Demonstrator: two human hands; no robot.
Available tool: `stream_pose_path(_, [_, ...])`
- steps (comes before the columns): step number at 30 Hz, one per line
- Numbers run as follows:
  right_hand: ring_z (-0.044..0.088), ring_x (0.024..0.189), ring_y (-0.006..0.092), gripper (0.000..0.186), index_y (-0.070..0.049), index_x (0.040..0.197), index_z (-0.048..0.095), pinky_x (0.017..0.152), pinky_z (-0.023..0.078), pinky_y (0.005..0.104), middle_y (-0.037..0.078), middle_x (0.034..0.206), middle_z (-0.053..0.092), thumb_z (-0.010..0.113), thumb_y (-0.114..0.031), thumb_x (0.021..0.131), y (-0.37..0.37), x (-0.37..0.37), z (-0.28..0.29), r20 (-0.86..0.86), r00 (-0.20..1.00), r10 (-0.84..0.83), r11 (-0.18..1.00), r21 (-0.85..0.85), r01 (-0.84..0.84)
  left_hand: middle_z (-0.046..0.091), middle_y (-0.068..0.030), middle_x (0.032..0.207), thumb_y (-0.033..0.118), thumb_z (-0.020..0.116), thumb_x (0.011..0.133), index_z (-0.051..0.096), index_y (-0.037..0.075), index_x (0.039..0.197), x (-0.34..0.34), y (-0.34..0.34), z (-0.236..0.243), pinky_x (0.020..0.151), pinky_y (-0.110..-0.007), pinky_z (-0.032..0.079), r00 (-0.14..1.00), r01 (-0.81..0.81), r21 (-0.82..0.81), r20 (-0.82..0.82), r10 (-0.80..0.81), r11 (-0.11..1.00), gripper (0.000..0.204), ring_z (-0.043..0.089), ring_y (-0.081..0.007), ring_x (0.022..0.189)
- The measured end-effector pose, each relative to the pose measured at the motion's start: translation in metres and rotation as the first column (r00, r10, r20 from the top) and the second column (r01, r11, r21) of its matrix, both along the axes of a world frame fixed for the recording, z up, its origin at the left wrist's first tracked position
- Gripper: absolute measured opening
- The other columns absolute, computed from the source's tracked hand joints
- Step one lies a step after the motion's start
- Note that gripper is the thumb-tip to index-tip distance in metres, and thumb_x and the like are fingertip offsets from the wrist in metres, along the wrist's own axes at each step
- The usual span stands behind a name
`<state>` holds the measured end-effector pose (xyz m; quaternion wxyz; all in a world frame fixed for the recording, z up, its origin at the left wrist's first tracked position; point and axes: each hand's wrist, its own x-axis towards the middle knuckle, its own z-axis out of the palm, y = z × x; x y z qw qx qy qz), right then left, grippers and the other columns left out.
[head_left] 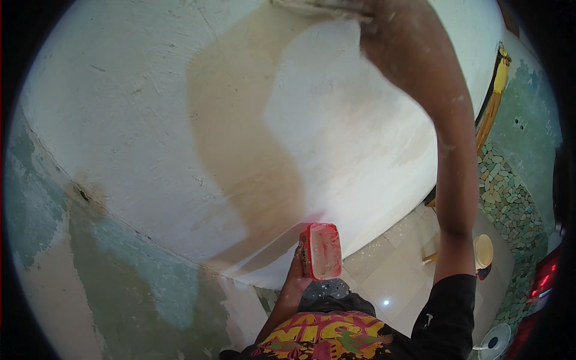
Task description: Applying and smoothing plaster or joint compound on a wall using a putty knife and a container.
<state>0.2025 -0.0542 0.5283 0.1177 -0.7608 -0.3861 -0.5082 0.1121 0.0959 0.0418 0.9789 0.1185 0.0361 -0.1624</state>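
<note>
My left hand point(293, 277) is low in the middle, in front of my body. Its fingers are closed round the side of a red rectangular plastic container point(324, 225), whose inside is smeared with pale paste. My right arm reaches far up, and my right hand point(384, 27) is closed on a putty knife point(315, 8) at the top edge. The knife's flat, pale blade lies against the white plastered surface point(144, 102); part of the tool is cut off by the frame. Shadows of my arm and the container fall across the plaster.
Green and beige patchy wall point(138, 288) borders the plaster at lower left, along a cracked seam. On the right are a tiled floor point(390, 252) with white specks, a cream bucket point(482, 251), a pebble-stone strip point(510, 198), a yellow-and-brown upright piece point(495, 96) and a fan point(495, 342).
</note>
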Motion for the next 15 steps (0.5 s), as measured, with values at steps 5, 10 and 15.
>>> stream_pose_path(5, [0.066,0.086,0.0271,0.025,-0.016,0.09,0.076,0.083,0.05,0.04,0.006,0.089,0.07,0.061,-0.001,0.077,0.014,0.004,-0.066,0.077,0.994,0.072,0.996,-0.05,-0.068,0.058,-0.0104,0.14,0.045,0.049,0.102,0.052,0.014,0.143,0.0,0.005,0.005,0.107,-0.054,0.046,1.0,-0.008,-0.022,0.009,0.009,1.0,0.051,0.059,-0.0293,0.125])
stream_pose_path(10, [0.067,0.092,0.0287,0.031,-0.012,0.098,0.078,0.086,0.053,0.0396,0.01,0.098,0.073,0.061,0.003,0.077,0.002,0.01,-0.083,-0.115,0.986,0.123,0.989,-0.065,-0.131,0.059,-0.01,0.139,0.05,0.052,0.099,0.053,0.014,0.142,0.004,0.009,-0.012,0.106,-0.055,0.046,0.996,-0.018,0.104,-0.08,0.026,0.994,0.055,0.06,-0.0294,0.124])
stream_pose_path(15, [0.066,0.106,0.0251,0.028,0.0,0.113,0.069,0.098,0.052,0.0348,0.016,0.111,0.07,0.057,0.009,0.09,-0.047,0.033,-0.043,-0.13,0.979,0.157,0.986,0.085,-0.147,0.059,-0.0107,0.139,0.048,0.051,0.1,0.054,0.014,0.141,-0.006,-0.008,0.017,0.106,-0.056,0.046,0.997,0.073,0.026,0.005,-0.073,0.997,0.053,0.06,-0.0298,0.124])
